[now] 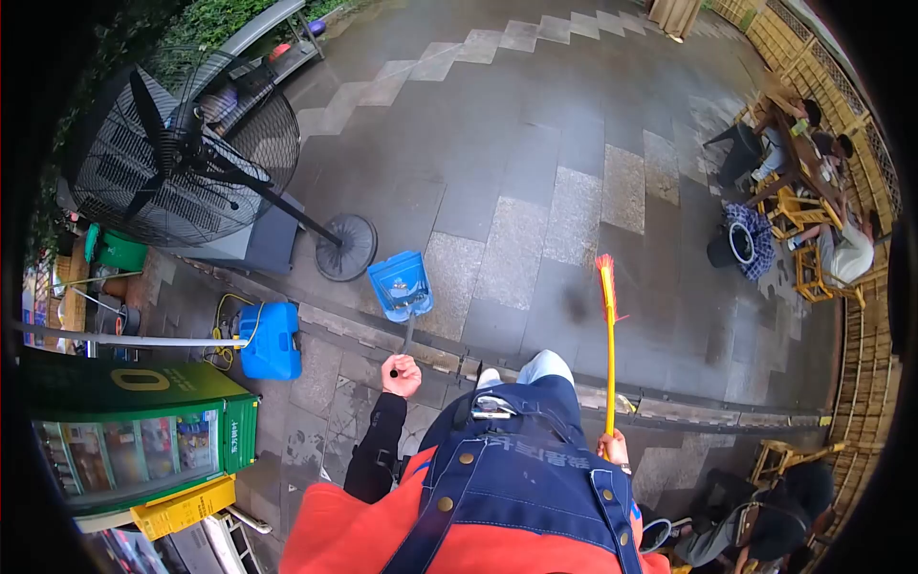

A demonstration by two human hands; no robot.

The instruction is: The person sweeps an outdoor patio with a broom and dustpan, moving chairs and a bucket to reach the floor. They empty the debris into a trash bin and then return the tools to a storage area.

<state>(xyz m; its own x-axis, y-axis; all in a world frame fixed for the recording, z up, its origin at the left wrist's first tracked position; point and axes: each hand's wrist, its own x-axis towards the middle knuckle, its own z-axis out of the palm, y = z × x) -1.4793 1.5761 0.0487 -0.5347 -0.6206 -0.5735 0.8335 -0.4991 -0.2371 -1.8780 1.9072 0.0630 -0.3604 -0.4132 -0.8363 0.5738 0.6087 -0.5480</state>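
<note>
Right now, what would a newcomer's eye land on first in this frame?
The blue dustpan held out front by the left hand, and the yellow broom upright in the right hand. A big black fan stands far left on the grey paving.

An outdoor café terrace: stone paving (pixel 535 191), bamboo fence (pixel 813 67), people at wooden table (pixel 813 158), drinks fridge (pixel 134 450).

dustpan (pixel 400 284) left of broom (pixel 608 325), fan (pixel 182 153) far left
</note>
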